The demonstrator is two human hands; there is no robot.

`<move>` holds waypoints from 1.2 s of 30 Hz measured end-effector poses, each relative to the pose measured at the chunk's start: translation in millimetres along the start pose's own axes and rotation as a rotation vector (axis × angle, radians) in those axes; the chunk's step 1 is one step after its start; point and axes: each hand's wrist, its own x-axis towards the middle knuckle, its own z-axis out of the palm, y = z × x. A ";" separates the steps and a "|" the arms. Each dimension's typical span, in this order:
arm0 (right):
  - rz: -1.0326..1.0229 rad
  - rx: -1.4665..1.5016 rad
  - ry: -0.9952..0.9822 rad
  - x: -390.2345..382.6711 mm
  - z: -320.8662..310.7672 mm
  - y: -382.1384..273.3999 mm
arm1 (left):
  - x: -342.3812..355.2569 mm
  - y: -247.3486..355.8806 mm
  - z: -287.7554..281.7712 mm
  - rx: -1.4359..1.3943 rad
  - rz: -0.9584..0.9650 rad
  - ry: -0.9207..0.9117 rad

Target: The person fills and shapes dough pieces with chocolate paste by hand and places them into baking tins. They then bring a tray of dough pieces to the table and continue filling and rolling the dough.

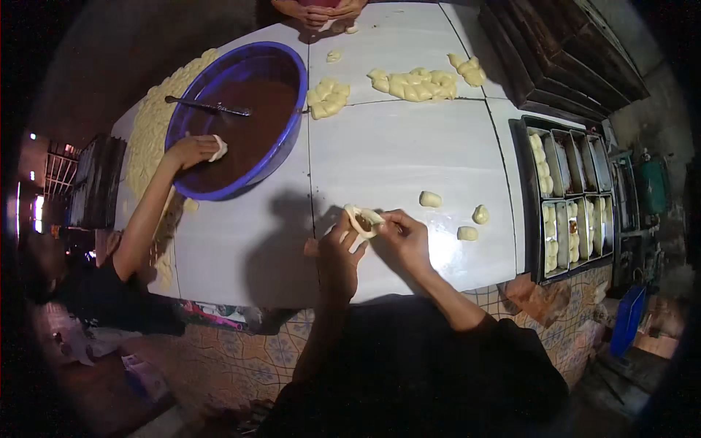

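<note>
Over the near middle of the white table, both hands are on one flattened piece of dough with a hollow in its middle. My left hand cradles it from the left and below, fingers curled round its edge. At its right edge, the fingertips of my right hand pinch the dough. Whether a filling lies inside is too small to make out. To the right of my hands lie three small dough lumps: one log-shaped piece, a rounder piece and a short piece.
A large blue tub of brown paste stands left, with a spoon-like utensil and a co-worker's hand in it. Many dough pieces lie behind it. Baking tins holding dough stand right. Another person's hands are opposite.
</note>
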 end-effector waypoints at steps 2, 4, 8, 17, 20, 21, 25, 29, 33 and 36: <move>-0.823 -0.828 0.093 -16.0 0.2 4.5 | -17.4 24.6 18.1 0.018 -0.042 0.040; -0.830 -0.896 -0.064 -24.2 -11.4 7.8 | -27.0 19.2 18.1 0.036 -0.089 0.072; -0.783 -0.473 -0.066 -31.5 -26.6 -1.7 | -35.6 -7.3 25.1 0.237 0.240 -0.109; -0.526 -0.626 -0.049 -52.0 -50.2 2.6 | -33.3 -41.8 42.2 0.112 0.019 -0.003; -0.575 -0.622 0.110 -49.4 -44.8 -1.6 | -28.4 -47.7 38.8 0.258 -0.018 -0.002; -0.554 -0.772 0.103 -51.4 -48.3 -7.7 | -23.6 -52.5 32.6 0.254 0.162 -0.096; 0.009 -0.307 -0.352 -43.6 -68.0 -19.8 | -25.7 -34.6 41.6 0.118 0.134 -0.251; -0.417 -0.539 0.160 -10.0 -73.6 -55.5 | -17.9 -29.9 40.9 0.288 0.201 -0.027; -0.144 -0.554 -0.030 69.0 -140.3 -41.1 | -2.7 -32.6 19.1 0.191 0.246 0.098; -0.563 -0.628 0.267 80.9 -164.4 -16.8 | -2.1 -33.9 8.9 0.153 0.275 0.147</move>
